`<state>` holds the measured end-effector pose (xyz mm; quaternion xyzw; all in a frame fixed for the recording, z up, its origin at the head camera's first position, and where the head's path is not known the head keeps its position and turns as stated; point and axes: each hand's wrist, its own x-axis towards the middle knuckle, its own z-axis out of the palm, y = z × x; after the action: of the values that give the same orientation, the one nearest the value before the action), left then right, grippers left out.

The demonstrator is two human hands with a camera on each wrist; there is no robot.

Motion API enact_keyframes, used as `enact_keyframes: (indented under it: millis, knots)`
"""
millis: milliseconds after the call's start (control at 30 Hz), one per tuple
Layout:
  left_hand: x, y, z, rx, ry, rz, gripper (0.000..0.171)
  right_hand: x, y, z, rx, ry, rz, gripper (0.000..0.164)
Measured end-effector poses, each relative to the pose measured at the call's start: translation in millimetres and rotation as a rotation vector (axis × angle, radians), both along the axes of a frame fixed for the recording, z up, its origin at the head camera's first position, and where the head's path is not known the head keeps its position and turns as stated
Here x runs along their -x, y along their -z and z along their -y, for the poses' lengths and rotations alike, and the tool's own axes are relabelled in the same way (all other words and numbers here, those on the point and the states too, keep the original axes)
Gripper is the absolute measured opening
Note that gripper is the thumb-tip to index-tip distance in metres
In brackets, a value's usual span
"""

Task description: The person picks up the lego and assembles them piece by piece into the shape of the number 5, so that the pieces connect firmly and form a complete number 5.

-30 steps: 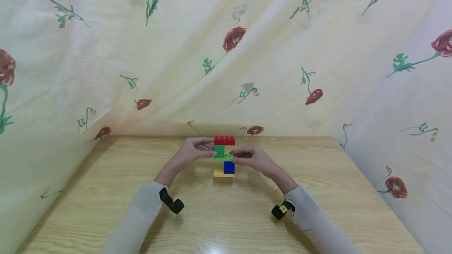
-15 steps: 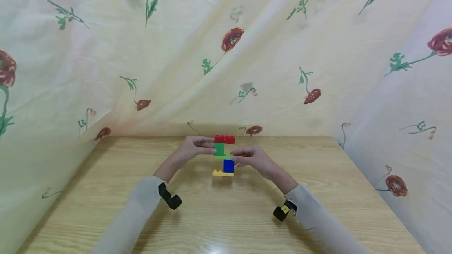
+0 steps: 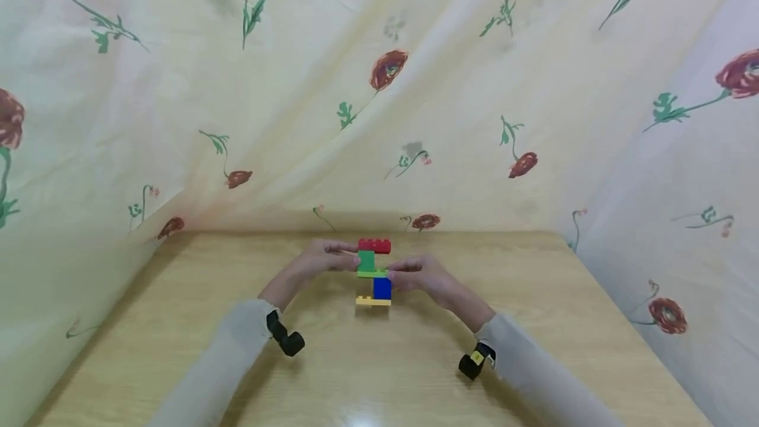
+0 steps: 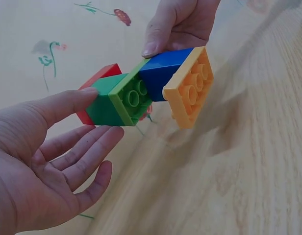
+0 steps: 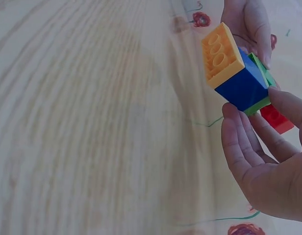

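Observation:
Between my hands is a stack of toy building bricks, clear of the table with its underside showing. A red brick (image 3: 374,246) is on top, over a green brick (image 4: 105,105). Below that a light green plate (image 3: 372,275) juts right, over a blue brick (image 5: 243,87). An orange-yellow plate (image 4: 189,90) forms the bottom, its hollow side visible in both wrist views. My left hand (image 3: 312,263) pinches the green brick from the left, thumb on its near face. From the right, my right hand (image 3: 425,277) pinches the stack where the light green plate meets the blue brick.
The wooden table (image 3: 367,361) spreads under both forearms. Behind and beside it hangs a pale cloth (image 3: 296,84) printed with red flowers. A black camera (image 3: 290,342) is strapped to the left wrist, another black camera (image 3: 472,366) to the right.
Both hands and the brick stack rise a little, then sink slightly lower in the head view. The view itself shifts a little too. Both grips stay the same.

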<state>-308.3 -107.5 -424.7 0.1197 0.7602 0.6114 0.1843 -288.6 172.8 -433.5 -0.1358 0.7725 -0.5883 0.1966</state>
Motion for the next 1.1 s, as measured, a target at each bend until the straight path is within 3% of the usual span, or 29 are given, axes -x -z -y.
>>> enact_keyframes:
  millis: [333, 567, 1100]
  knots:
    - [-0.2, 14.5, -1, -0.015, 0.015, -0.015, 0.046, -0.9, 6.8, 2, -0.023, 0.044, 0.027, 0.042]
    - [2.9, 23.8, -2, -0.004, 0.019, 0.012, 0.047, -1.5, 11.2, 2, -0.038, 0.039, 0.055, 0.039]
    - [8.6, 27.7, -4, 0.003, -0.008, 0.082, 0.045, 0.2, 16.4, 4, -0.042, 0.034, 0.073, 0.044]
